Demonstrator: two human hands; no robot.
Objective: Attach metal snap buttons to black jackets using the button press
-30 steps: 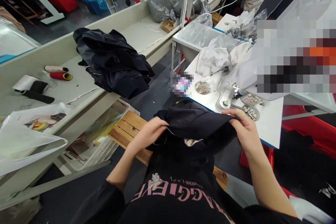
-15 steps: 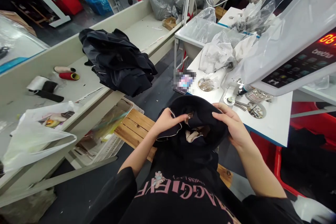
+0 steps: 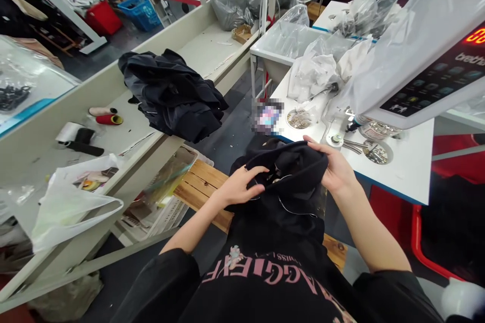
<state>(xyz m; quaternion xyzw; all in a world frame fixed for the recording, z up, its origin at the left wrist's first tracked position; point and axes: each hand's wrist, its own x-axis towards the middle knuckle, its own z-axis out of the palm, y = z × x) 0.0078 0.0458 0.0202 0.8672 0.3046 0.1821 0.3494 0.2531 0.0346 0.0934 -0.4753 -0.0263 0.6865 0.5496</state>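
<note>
A dark garment [image 3: 299, 166] lies gathered over my lap, its opening facing up, with a thin pale trim line on it. My right hand [image 3: 337, 166] grips the rim of that opening on the right side, thumb over the cloth. At the left side of the opening, my left hand [image 3: 240, 185] has dark cloth between its thumb and index finger; its other fingers are partly hidden. Right of the garment stands a white machine [image 3: 417, 75] with a red lit display, above a white table [image 3: 401, 176].
More dark garments [image 3: 174, 96] are heaped on the long trough [image 3: 204, 35] at left. Thread spools [image 3: 108, 119] and a white plastic bag [image 3: 71, 207] lie there too. Small metal parts fill a round recess [image 3: 377, 152] in the table. A wooden bench [image 3: 195, 181] is under me.
My left thumb has come off the inner cloth and now sits lower, apart from the index finger. My right hand has raised the rim, and the opening is turned and folded over more.
</note>
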